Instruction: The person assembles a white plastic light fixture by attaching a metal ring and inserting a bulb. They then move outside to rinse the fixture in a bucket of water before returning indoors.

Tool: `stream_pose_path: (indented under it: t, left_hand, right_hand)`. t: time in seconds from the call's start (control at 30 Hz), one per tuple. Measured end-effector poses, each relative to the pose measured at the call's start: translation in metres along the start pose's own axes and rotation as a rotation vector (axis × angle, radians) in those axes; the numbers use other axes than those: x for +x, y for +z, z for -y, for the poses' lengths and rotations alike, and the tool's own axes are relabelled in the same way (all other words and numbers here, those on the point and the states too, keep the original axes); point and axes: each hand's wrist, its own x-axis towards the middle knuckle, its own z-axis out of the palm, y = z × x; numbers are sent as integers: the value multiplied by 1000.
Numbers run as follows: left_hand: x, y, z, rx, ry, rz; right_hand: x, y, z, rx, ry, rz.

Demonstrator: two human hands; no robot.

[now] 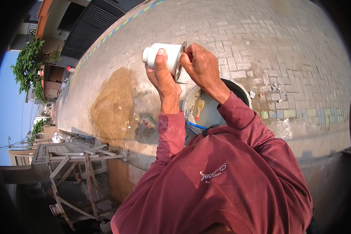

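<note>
Head view, hands (183, 70) gripping ribbed white fitting (163, 56)

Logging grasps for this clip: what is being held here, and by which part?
A white threaded pipe fitting with a metal flange is held up in both hands. The left hand wraps its white body; the right hand pinches the flange rim.

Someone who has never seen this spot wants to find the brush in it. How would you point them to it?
Start at the brick paving, then find the round white bucket on it, just below the raised right hand and left hand holding a white threaded fitting. The brush lies inside the bucket, the only thing there with a yellow-orange handle.
</note>
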Motion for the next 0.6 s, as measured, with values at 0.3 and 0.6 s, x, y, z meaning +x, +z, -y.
stream_pose_path:
  t: [0.3, 0.6]
  left_hand:
    - [7, 2, -11, -65, -103, 68]
    - [4, -12, -33, -97, -111, 257]
  right_hand:
    - [24, -16, 5, -234, -404, -194]
    - [22, -42, 28, 216, -269, 14]
